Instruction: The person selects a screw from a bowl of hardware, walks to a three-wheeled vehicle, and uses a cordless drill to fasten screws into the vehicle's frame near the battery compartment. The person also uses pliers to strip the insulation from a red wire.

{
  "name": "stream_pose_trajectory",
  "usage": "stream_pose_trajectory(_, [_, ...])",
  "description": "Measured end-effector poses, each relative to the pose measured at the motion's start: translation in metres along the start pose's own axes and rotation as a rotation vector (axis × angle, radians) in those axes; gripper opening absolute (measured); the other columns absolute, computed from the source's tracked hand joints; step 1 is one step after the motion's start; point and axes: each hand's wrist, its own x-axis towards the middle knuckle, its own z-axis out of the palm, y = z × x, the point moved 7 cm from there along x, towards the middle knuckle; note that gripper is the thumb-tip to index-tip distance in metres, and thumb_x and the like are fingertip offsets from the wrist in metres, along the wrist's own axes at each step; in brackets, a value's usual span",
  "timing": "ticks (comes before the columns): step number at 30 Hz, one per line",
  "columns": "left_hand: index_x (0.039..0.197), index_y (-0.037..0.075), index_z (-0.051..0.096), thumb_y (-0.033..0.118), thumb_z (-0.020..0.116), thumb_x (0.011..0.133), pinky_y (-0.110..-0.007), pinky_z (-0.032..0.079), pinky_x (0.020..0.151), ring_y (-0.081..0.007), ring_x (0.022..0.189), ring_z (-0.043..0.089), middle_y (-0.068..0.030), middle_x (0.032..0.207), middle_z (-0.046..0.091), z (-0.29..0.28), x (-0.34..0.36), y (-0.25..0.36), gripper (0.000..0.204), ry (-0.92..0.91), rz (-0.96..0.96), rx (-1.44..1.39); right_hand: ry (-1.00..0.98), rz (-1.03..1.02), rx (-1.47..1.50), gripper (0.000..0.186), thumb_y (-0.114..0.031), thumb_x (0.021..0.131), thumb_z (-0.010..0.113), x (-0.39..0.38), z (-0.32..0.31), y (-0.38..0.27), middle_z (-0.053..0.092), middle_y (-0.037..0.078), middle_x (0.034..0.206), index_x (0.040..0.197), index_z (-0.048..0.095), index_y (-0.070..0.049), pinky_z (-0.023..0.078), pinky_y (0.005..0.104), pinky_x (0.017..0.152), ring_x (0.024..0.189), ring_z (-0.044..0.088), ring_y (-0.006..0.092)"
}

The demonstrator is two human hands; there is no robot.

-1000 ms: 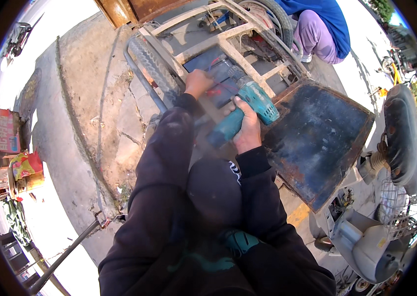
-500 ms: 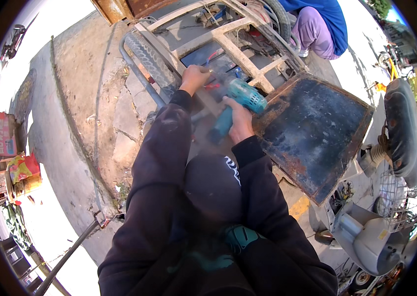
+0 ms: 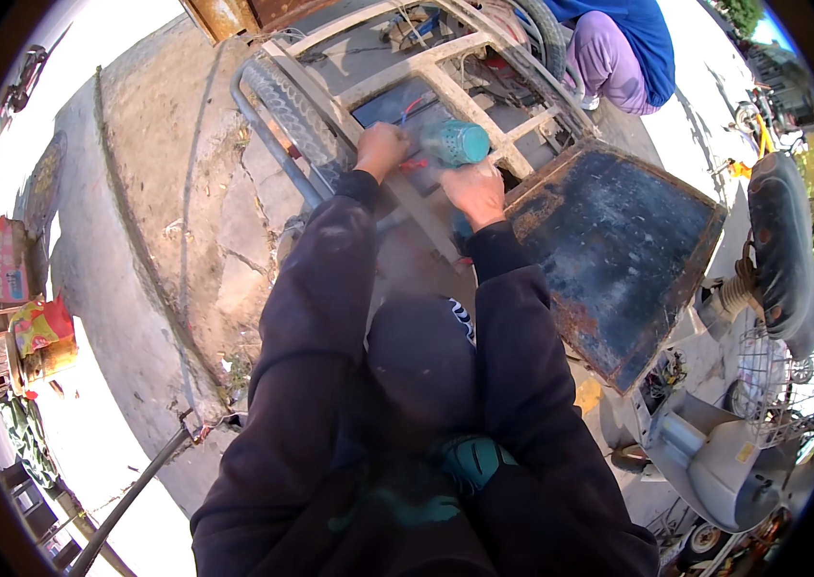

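My right hand (image 3: 476, 192) is wrapped round the grip of a teal cordless drill (image 3: 460, 142), its vented rear end turned toward me. The drill's front end is blurred and points toward the left over a rusty, pale metal cart frame (image 3: 452, 91). Close to that front end, my left hand (image 3: 383, 151) is closed at the frame's near left corner, its fingertips pinched. What they hold, if anything, cannot be made out. A bit of red wire (image 3: 414, 165) shows between the hands.
A worn tyre (image 3: 292, 111) and a bent grey tube (image 3: 267, 130) flank the frame's left side. On the right a dark, rust-edged metal panel (image 3: 623, 260) lies tilted. A person in blue (image 3: 652, 48) crouches at the far side. A scooter seat (image 3: 782, 250) and wire basket (image 3: 797, 385) stand right.
My right hand has swung the drill, so its rear end now faces me more and its grip is mostly hidden. The left hand stays at nearly the same spot.
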Motion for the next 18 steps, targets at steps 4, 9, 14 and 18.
stream_pose_trajectory(4, [0.097,0.01,0.074,0.016,0.062,0.079,-0.044,0.052,0.084,-0.036,0.096,0.066,-0.0189,0.096,0.07,-0.004,-0.004,0.008,0.022,-0.022,-0.044,0.054,-0.427,0.119,0.039,0.037,-0.032,0.067,0.077,0.056,-0.02,-0.025,0.073,0.011,0.084,0.09,0.074,-0.003,0.052,0.0341,0.075,0.077,0.068,0.0239])
stream_pose_trajectory(9, [0.101,0.009,0.072,0.013,0.055,0.083,-0.044,0.05,0.087,-0.0307,0.107,0.061,-0.0107,0.105,0.068,-0.015,-0.016,0.035,0.024,0.015,0.111,0.374,-0.654,-0.054,-0.08,0.035,-0.03,0.072,0.072,0.091,-0.017,-0.038,0.069,0.011,0.073,0.086,0.072,0.002,0.05,0.0339,0.061,0.061,0.063,0.0202])
stream_pose_trajectory(14, [0.097,0.004,0.071,0.016,0.058,0.083,-0.043,0.051,0.089,-0.033,0.103,0.063,-0.0142,0.105,0.066,-0.022,-0.01,0.003,0.022,0.043,0.06,0.385,-0.699,-0.043,-0.26,0.03,-0.027,0.074,0.07,0.084,-0.011,-0.066,0.069,0.011,0.075,0.083,0.072,0.001,0.049,0.0358,0.058,0.059,0.062,0.021])
stream_pose_trajectory(18, [0.095,0.005,0.073,0.018,0.063,0.08,-0.044,0.053,0.086,-0.035,0.097,0.067,-0.0161,0.1,0.07,-0.014,-0.005,0.001,0.021,-0.058,-0.132,0.267,-0.793,-0.039,-0.164,0.029,-0.025,0.074,0.072,0.102,0.011,-0.041,0.069,0.011,0.077,0.084,0.07,0.002,0.049,0.0346,0.055,0.059,0.061,0.0207])
